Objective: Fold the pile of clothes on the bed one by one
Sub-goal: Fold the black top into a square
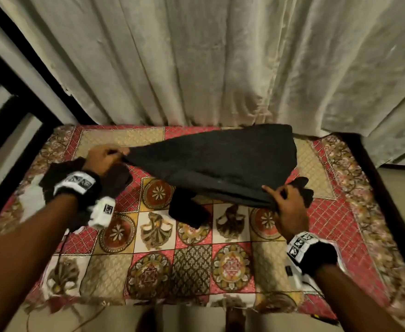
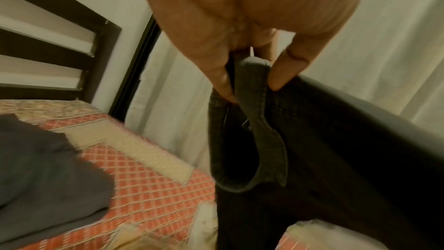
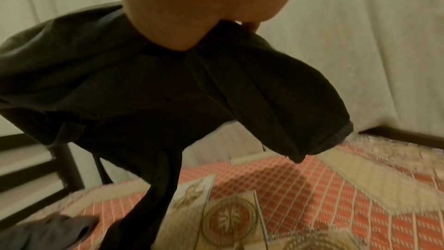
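Note:
A black garment (image 1: 220, 161) hangs spread in the air above the bed, stretched between both hands. My left hand (image 1: 105, 155) pinches its left corner; in the left wrist view the fingers (image 2: 278, 77) clamp a stitched hem of the garment (image 2: 250, 121). At the lower right, my right hand (image 1: 281, 200) grips the other corner, and the cloth (image 3: 144, 83) drapes below the palm (image 3: 204, 7) in the right wrist view. A loose part of the garment (image 1: 189, 212) dangles down to the bedspread. A pile of dark clothes (image 1: 60, 176) lies at the bed's left, under my left wrist.
The bed carries a red and beige patterned bedspread (image 1: 191, 267). Pale curtains (image 1: 220, 63) hang behind it. A dark wooden headboard (image 2: 60, 31) stands at the left, and a dark frame edge (image 1: 374, 168) runs along the right. A cable (image 1: 60, 271) trails over the near left edge.

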